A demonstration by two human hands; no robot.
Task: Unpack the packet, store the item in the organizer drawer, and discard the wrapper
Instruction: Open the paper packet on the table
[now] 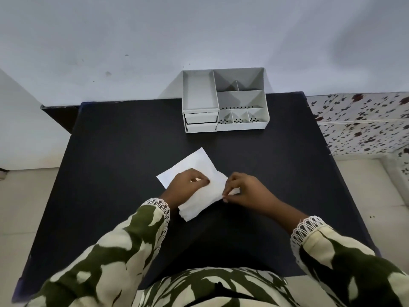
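A white paper packet (194, 165) lies on the black table (115, 151) in front of me, partly unfolded. My left hand (184, 187) presses down on its middle with the fingers curled. My right hand (245, 191) pinches the packet's right edge between thumb and fingers. What is inside the packet is hidden. A white organizer (224, 100) stands at the far edge of the table, with two shut drawers (201, 122) at its lower left and several open compartments on top.
A white wall rises right behind the organizer. A floral-patterned surface (363, 120) lies to the right of the table. Pale floor shows on both sides. My patterned sleeves cover the near table edge.
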